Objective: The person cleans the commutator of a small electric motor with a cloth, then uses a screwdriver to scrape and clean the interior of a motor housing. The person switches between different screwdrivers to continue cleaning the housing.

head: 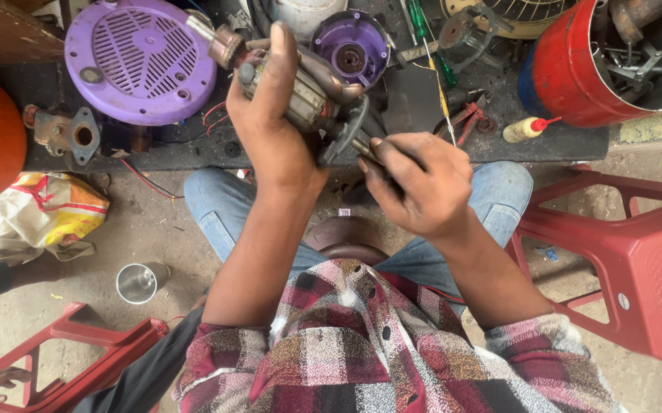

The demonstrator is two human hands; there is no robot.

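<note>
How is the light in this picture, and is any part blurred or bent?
Head view: soft, even daylight with weak shadows; the left hand, motor and right hand are sharp; the shirt close to the lens is slightly soft; the red stool looks stretched at the edge.

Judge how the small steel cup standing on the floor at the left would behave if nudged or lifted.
The steel cup looks thin-walled and empty, so it is probably light. It stands upright on rough, uneven floor, so a sideways nudge might tip it. Being round, it would likely roll once on its side, and its shiny surface could feel a little slippery.
</note>
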